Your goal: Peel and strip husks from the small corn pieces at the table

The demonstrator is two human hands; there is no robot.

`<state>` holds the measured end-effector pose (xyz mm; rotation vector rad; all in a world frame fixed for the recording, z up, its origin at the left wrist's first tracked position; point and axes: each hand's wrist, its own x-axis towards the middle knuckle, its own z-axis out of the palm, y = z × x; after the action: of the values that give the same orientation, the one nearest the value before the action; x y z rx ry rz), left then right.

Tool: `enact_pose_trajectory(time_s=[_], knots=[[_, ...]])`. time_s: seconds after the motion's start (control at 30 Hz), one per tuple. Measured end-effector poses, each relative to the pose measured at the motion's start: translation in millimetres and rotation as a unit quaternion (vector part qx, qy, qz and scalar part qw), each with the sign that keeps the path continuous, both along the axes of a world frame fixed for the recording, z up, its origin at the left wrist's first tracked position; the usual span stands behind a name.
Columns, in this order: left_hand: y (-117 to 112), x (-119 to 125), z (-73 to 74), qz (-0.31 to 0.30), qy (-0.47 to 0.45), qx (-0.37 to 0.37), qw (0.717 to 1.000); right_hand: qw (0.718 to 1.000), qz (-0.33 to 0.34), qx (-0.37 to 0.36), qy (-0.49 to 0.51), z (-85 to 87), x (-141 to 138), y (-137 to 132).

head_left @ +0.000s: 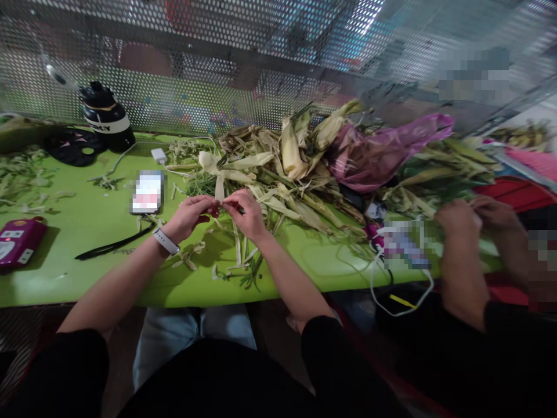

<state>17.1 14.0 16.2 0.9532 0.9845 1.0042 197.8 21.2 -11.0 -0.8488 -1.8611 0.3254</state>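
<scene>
My left hand [195, 215], with a white band on its wrist, pinches the lower end of a pale corn husk strip [219, 187]. Close beside it, the fingertips of my right hand [246, 213] are closed on the same end. The strip stands up above my fingers. Directly behind is a heap of dried corn husks [300, 206], with a whole pale husk [292, 151] leaning upright in it. Husk scraps [190, 255] and thin green sprigs [252, 273] lie on the green table [104, 284] below my hands.
A phone [147, 193] with a black strap [114, 244], a white charger [159, 155], a black jug [107, 119] and a magenta box [21, 242] are on the left. Right of the heap lie a pink plastic bag [376, 154] and white cable [372, 284]. A co-worker's hands [461, 217] work farther right.
</scene>
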Motion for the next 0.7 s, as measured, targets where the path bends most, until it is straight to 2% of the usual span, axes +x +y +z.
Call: enact_pose_trajectory(time_s=[0.33, 0.6, 0.7], knots=[[-5.0, 2.8, 7.1, 0.003, -0.018, -0.04, 0.999, 0.998, -0.015, 0.055, -0.036, -1.8, 1.0, 2.0], [-3.4, 4.1, -1.4, 0.002, -0.026, -0.019, 0.999, 0.996, -0.05, 0.061, -0.042, -0.8, -1.8, -2.2], [-4.9, 5.2, -3.7, -0.008, -0.014, 0.041, 0.999, 0.998, -0.046, 0.039, -0.015, 0.9, -3.8, -4.4]])
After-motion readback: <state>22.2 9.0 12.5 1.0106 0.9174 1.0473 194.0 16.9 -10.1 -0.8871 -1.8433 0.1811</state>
